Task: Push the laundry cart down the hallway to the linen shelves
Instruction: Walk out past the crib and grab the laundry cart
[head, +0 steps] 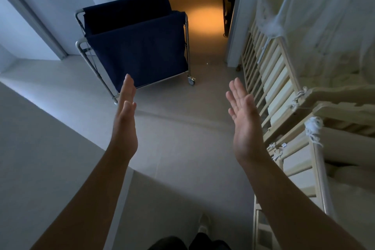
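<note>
Navy cart (pixel 140 46): straight ahead, apart from both hands, nearer left.
left hand (pixel 124 122): flat open, nothing held.
right hand (pixel 244 122): open, nothing held.

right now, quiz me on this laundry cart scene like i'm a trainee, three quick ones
1. True or false: both hands already grip the laundry cart.
2. Which stands along the person's right side? A) wooden cots B) a sink C) a washing machine
3. Fill in: the cart's bag is dark ____.

Key:
1. False. The left hand and right hand are open, fingers spread, short of the cart.
2. A, the wooden cots.
3. Blue.
</note>
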{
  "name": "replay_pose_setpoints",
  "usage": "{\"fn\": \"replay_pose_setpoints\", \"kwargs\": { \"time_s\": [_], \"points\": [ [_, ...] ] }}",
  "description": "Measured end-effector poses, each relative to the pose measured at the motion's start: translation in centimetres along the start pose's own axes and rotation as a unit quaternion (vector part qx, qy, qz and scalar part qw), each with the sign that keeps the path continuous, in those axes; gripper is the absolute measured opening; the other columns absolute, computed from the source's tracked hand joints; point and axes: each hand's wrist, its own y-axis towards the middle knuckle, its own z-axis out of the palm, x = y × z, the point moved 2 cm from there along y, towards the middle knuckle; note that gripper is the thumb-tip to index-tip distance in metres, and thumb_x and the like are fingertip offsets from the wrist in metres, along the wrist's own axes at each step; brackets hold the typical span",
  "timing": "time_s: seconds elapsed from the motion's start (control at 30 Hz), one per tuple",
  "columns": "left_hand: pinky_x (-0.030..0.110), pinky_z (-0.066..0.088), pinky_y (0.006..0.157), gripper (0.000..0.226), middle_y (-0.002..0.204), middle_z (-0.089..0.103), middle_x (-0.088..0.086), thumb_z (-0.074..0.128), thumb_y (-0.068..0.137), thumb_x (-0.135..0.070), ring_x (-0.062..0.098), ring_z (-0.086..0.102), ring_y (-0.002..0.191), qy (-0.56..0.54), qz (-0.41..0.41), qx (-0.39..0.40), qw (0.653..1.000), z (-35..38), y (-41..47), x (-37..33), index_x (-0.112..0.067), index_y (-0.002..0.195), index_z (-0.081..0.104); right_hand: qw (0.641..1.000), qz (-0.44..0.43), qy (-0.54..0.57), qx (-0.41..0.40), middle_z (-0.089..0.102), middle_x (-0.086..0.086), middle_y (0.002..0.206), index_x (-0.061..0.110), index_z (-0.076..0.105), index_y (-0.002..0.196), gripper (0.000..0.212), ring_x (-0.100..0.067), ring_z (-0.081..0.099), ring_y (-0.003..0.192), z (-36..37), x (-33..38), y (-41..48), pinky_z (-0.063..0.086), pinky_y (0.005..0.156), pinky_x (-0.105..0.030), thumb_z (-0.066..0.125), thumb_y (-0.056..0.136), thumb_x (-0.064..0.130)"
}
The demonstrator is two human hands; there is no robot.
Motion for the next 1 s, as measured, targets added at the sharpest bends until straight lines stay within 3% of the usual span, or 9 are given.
{"fn": "replay_pose_setpoints", "kwargs": {
  "time_s": [0.1,0.23,0.33,0.5,0.57,0.7,0.83,1.0],
  "points": [
    [0.041,0.018,0.126,0.061,0.154,0.031,-0.025,0.034,0.084,-0.079,0.003,0.027,0.15,-0.004,-0.007,-0.008,1.0,2.1,3.0,0.5,-0.052,0.139,0.032,1.0,-0.002,-0.012,0.0,0.038,0.021,0.158,0.041,0.036,0.149,0.099,0.006,0.04,0.14,-1.4,0.1,3.7,0.025,0.118,-0.033,0.036,0.067,0.098],
    [0.025,0.023,0.118,0.086,0.157,0.029,-0.022,0.042,0.068,-0.096,0.004,0.026,0.151,-0.004,-0.004,0.008,1.0,4.6,5.9,0.9,-0.052,0.14,0.027,1.0,0.002,-0.011,-0.001,0.038,0.027,0.154,0.044,0.034,0.147,0.098,0.008,0.038,0.14,-3.0,-0.3,6.8,0.024,0.119,-0.033,0.035,0.066,0.099],
    [0.022,0.024,0.117,0.091,0.159,0.027,-0.019,0.043,0.066,-0.097,0.003,0.027,0.151,-0.003,-0.004,0.017,1.0,6.5,8.6,1.4,-0.051,0.142,0.024,1.0,0.002,-0.017,-0.018,0.038,0.026,0.154,0.038,0.034,0.152,0.104,0.008,0.039,0.139,-4.1,-0.9,9.6,0.025,0.118,-0.029,0.035,0.067,0.098],
    [0.037,0.017,0.126,0.062,0.156,0.032,-0.024,0.038,0.083,-0.075,-0.001,0.029,0.148,-0.01,-0.026,0.03,0.999,8.8,12.5,3.4,-0.052,0.14,0.032,0.998,0.018,-0.019,-0.05,0.04,0.02,0.157,0.038,0.037,0.15,0.076,0.006,0.04,0.14,-5.3,-2.4,13.2,0.025,0.123,-0.039,0.03,0.084,0.075],
    [0.034,0.018,0.124,0.07,0.155,0.032,-0.027,0.042,0.079,-0.085,-0.002,0.029,0.148,-0.014,-0.02,0.045,0.999,9.7,14.6,4.0,-0.052,0.141,0.033,0.998,0.024,-0.016,-0.058,0.04,0.022,0.156,0.043,0.037,0.147,0.07,0.007,0.04,0.14,-5.6,-2.7,15.2,0.025,0.123,-0.038,0.03,0.084,0.074],
    [0.03,0.019,0.121,0.084,0.157,0.031,-0.025,0.044,0.072,-0.094,0.0,0.028,0.149,-0.025,-0.012,0.073,0.997,11.2,19.2,5.7,-0.051,0.143,0.032,0.998,0.026,-0.012,-0.063,0.041,0.028,0.153,0.052,0.038,0.141,0.061,0.007,0.04,0.14,-6.0,-3.5,19.4,0.022,0.124,-0.042,0.029,0.086,0.076],
    [0.026,0.022,0.118,0.073,0.155,0.035,-0.032,0.045,0.075,-0.091,-0.002,0.028,0.149,-0.034,-0.009,0.079,0.996,12.1,25.3,6.8,-0.059,0.14,0.036,0.997,0.016,-0.01,-0.07,0.041,0.03,0.153,0.058,0.04,0.138,0.069,0.007,0.038,0.141,-5.6,-3.5,25.2,0.021,0.124,-0.042,0.033,0.078,0.091],
    [0.028,0.02,0.119,0.069,0.157,0.033,-0.031,0.044,0.075,-0.092,-0.001,0.027,0.149,-0.051,-0.024,0.09,0.994,12.3,31.6,8.6,-0.064,0.137,0.039,0.997,0.029,-0.012,-0.072,0.043,0.039,0.146,0.065,0.042,0.134,0.065,0.008,0.037,0.141,-4.2,-4.3,31.8,0.018,0.124,-0.048,0.033,0.075,0.094]
  ]
}}
